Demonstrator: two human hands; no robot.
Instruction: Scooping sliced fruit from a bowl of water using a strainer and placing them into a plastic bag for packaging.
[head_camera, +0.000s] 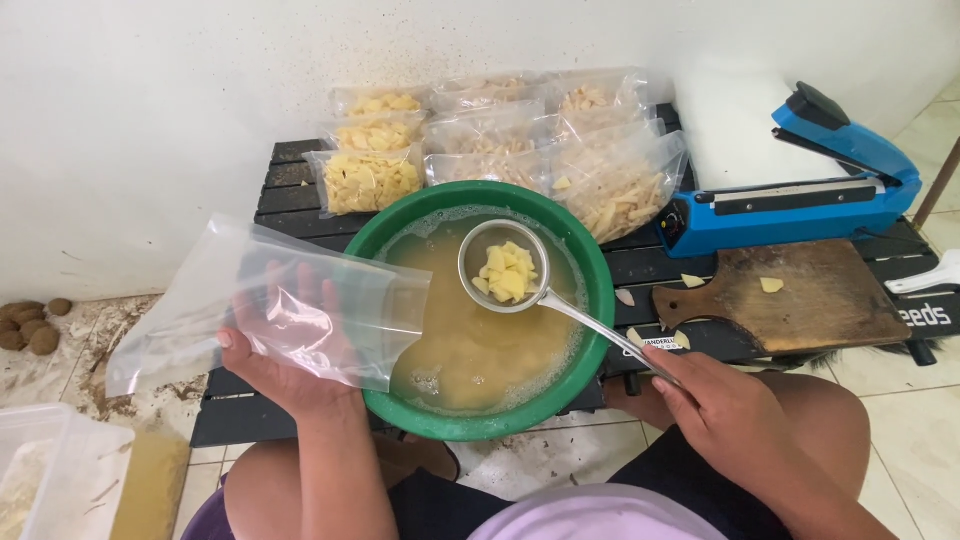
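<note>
The left hand (285, 345) holds a clear bag (265, 305) from beneath, fingers spread under the plastic and showing through it. The bag lies with its long axis running from lower left to upper right; its right end hangs over the rim of the green basin (590, 300). Whether that end is open cannot be told.

The right hand (725, 410) is clamped on the handle of a metal strainer (503, 266). The handle runs from the hand at lower right up to the bowl at upper left, so the strainer points toward the far left. Its bowl sits level over the basin's middle, holding pale yellow slices (508, 272). The basin holds cloudy yellowish water with foam at the edges.

The hands are well apart, one at each side of the basin.

The basin stands on a dark slatted bench (275, 190). Behind it lie filled packs (500, 140) of cut pieces, touching one another. To the right stand a blue heat sealer (800, 205) and, nearer, a wooden board (800, 295) carrying one slice. Brown tubers (30, 325) lie on the floor at far left.
</note>
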